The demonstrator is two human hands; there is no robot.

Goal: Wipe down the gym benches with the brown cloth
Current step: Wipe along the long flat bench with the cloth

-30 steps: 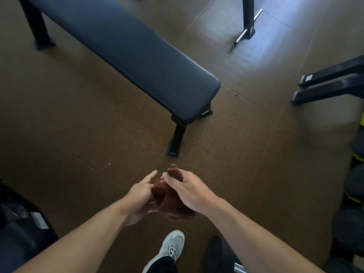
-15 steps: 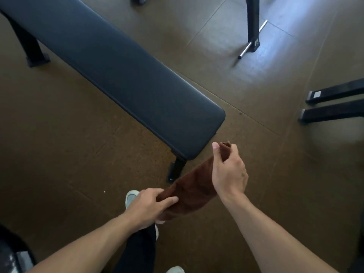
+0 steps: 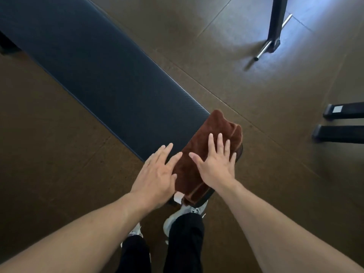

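Where the bench [image 3: 102, 75] runs off the upper left edge, its far end is cut off; its near end lies under the cloth [image 3: 212, 138]. One bench, one cloth, two hands, two shoes [image 3: 177, 215]. Cloth: brown, folded, spread flat across that end. Right hand [image 3: 215, 164] presses it, fingers straight. Left hand [image 3: 157, 176] flat, fingertips touching the cloth's edge.
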